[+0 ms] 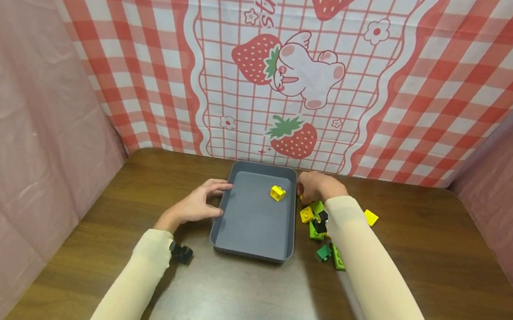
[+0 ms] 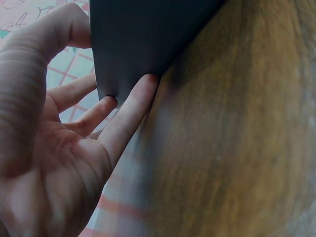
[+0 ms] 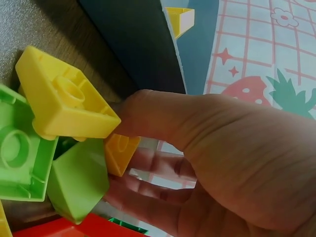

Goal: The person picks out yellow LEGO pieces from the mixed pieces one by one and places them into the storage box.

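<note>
A grey rectangular tray (image 1: pixel 254 222) lies on the table with a yellow toy brick (image 1: pixel 277 193) inside, toward its far right. My left hand (image 1: pixel 200 201) is at the tray's left side, its fairly straight fingertips touching the outer wall (image 2: pixel 128 44). Beyond the right wall, my right hand (image 1: pixel 317 186) reaches into a pile of toy bricks. Its thumb and fingers pinch an orange-yellow brick (image 3: pixel 122 152), partly hidden behind a yellow brick (image 3: pixel 64 94). Light green bricks (image 3: pixel 81 180) lie right beside the fingers.
A dark green brick (image 1: pixel 324 253) and a light green one (image 1: pixel 338 257) lie nearer on the wooden table (image 1: pixel 434 252). Right of the right sleeve is a flat yellow piece (image 1: pixel 371 217). A strawberry-print cloth (image 1: pixel 302 81) hangs behind the table's far edge.
</note>
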{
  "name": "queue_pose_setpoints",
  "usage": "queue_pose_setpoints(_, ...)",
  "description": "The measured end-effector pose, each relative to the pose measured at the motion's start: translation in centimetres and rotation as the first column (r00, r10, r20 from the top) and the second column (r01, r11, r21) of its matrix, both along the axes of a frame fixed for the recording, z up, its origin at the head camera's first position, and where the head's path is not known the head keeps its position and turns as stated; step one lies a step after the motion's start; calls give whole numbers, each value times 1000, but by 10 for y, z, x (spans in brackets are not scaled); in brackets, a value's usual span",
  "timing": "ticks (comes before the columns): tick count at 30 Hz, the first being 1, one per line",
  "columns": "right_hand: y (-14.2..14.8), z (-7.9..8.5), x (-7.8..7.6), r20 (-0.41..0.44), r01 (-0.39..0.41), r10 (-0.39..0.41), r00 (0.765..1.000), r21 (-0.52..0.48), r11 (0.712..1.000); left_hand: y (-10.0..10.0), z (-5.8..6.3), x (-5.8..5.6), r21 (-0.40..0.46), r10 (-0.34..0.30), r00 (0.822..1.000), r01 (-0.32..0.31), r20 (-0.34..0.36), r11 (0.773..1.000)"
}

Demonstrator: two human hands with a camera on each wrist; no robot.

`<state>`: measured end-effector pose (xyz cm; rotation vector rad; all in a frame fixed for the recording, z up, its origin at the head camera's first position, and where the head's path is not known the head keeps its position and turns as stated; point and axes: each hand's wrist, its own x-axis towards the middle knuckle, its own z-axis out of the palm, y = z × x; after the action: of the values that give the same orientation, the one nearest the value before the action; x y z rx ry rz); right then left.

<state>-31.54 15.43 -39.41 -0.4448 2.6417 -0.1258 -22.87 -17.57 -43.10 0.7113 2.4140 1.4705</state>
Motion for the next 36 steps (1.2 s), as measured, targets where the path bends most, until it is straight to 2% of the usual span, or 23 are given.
queue_pose_setpoints(17,7,-6,-1,4,-10,10,1000,-74,997,0,1,-1,-4,4,1000,-4,-4,1000)
queue_pose_setpoints(36,6,-7,-3,36,-22,24,999,-60,998,-1,-1,-1,-7,0,1000,0,-1,1000)
